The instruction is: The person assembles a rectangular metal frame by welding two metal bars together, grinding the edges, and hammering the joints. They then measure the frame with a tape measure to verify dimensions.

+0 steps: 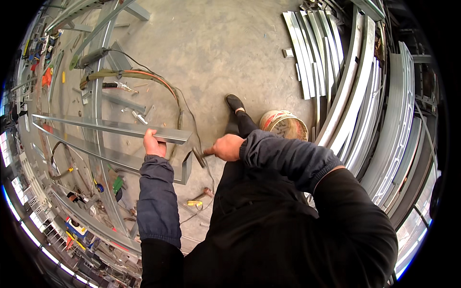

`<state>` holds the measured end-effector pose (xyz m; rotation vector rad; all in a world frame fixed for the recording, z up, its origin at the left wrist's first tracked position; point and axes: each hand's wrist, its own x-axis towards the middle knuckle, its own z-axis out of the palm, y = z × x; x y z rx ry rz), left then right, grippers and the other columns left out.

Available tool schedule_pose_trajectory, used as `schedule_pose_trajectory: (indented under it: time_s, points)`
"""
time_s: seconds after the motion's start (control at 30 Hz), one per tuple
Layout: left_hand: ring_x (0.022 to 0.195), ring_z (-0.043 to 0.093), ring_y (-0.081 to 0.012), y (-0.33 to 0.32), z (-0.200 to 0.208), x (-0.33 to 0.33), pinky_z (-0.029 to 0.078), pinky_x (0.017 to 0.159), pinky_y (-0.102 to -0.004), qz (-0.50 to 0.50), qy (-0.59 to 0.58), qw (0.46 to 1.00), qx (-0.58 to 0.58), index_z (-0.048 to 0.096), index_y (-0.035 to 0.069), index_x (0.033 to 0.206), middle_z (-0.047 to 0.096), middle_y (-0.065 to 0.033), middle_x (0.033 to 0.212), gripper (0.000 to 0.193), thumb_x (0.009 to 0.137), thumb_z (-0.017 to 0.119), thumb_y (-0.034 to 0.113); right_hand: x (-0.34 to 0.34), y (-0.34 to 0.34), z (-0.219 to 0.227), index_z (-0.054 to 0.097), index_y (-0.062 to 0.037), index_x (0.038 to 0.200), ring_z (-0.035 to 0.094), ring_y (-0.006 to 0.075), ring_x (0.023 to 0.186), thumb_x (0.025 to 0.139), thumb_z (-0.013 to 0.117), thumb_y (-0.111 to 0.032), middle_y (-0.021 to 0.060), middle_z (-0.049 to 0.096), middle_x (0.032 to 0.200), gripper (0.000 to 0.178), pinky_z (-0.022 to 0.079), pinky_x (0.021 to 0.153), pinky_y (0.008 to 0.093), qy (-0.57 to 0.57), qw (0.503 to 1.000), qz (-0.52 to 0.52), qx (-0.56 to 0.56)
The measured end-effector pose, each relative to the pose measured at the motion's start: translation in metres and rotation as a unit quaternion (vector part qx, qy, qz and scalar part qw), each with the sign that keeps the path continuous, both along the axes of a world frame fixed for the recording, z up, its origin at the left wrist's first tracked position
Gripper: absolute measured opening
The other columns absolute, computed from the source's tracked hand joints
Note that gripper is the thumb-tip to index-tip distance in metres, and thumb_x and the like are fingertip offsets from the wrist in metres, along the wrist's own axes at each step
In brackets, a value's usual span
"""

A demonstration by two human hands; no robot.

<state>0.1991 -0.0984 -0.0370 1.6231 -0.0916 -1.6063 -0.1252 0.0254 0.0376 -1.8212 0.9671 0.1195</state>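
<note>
My left hand (153,144) is closed round the upper rail of a long, narrow steel frame (115,126), near its right end. The frame is shiny grey channel with an upper and a lower rail joined by a short end piece, and it reaches away to the left. Just right of that end is my right hand (228,147), its fingers curled and the forefinger reaching toward the frame. At the fingertip is a short, dark, flat piece (198,157), close to the frame's corner. It appears pinched there, but its kind is unclear and the thumb is hidden.
A grimy bucket (284,126) stands by my leg. Long metal profiles (314,53) lie stacked at right. A grey power tool (92,58) with a cable rests on steel beams (98,101) at left. A yellow item (194,203) and loose scraps lie on the concrete floor (201,43).
</note>
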Motion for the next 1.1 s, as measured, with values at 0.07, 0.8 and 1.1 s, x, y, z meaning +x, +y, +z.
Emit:
schedule_pose_trajectory:
  time_s: [0.07, 0.8, 1.1]
  points:
    - [0.112, 0.063, -0.0307, 0.0, -0.001, 0.003, 0.051, 0.103, -0.0495, -0.002, 0.002, 1.0, -0.001, 0.058, 0.004, 0.117, 0.063, -0.0098, 0.116, 0.034, 0.084, 0.062, 0.013, 0.0, 0.008, 0.004, 0.071, -0.0267, 0.139, 0.075, 0.0384, 0.103, 0.093, 0.056, -0.011, 0.0132, 0.078, 0.111, 0.051, 0.06, 0.085, 0.0495, 0.013, 0.995, 0.094, -0.031]
    - [0.09, 0.061, -0.0206, 0.008, 0.025, -0.013, 0.052, 0.076, -0.0438, -0.036, -0.048, 0.998, 0.008, 0.043, 0.017, 0.136, 0.059, -0.0031, 0.101, 0.057, 0.088, 0.074, 0.02, -0.056, 0.046, 0.021, 0.064, -0.005, 0.137, 0.069, 0.0455, 0.109, 0.098, 0.065, -0.029, 0.0279, 0.073, 0.113, 0.045, 0.054, 0.096, 0.0526, -0.002, 0.983, -0.158, 0.092]
    - [0.137, 0.056, -0.0301, 0.112, 0.089, -0.004, 0.045, 0.113, -0.0404, -0.05, -0.251, 0.956, -0.145, 0.035, -0.002, 0.162, 0.058, -0.0248, 0.147, 0.079, 0.101, 0.075, 0.027, -0.064, -0.01, 0.098, 0.066, 0.0015, 0.13, 0.073, 0.0374, 0.099, 0.097, 0.068, -0.026, 0.0249, 0.075, 0.106, 0.043, 0.056, 0.09, 0.0452, 0.015, 0.977, -0.202, 0.069]
